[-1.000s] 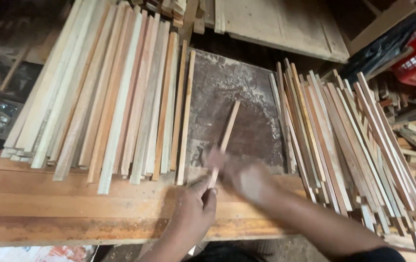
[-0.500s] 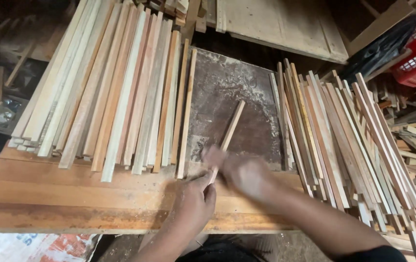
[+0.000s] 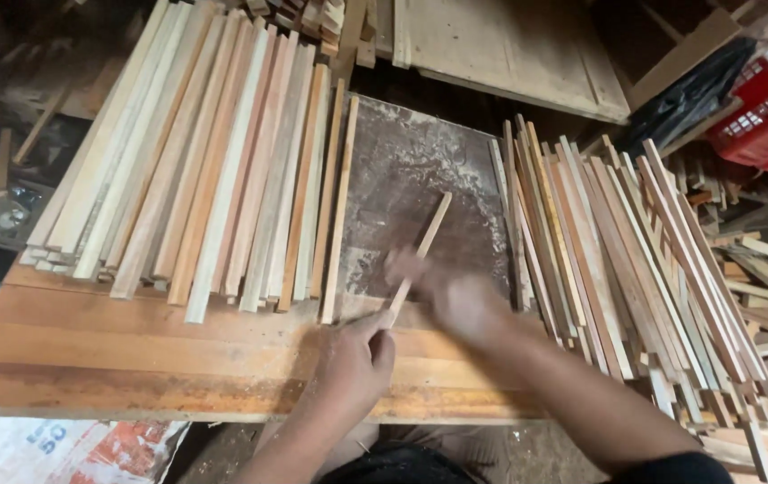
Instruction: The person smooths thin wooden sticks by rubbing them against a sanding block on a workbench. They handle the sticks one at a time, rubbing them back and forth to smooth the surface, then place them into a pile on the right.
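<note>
Head view, left hand (image 3: 359, 351) pinching wooden strip (image 3: 420, 255) angled up-right, blurred right hand (image 3: 455, 300) on it, grip unclear

It's a thin, pale wooden strip (image 3: 420, 253), square-edged and narrow, lying slanted on the dusty dark plate (image 3: 420, 179) set in the worktop. The far end points up and a bit right over the plate's middle. The near end sits at the plate's front edge, pinched in the left hand (image 3: 357, 354). The blurred right hand (image 3: 455, 296) is against its lower half.
</note>
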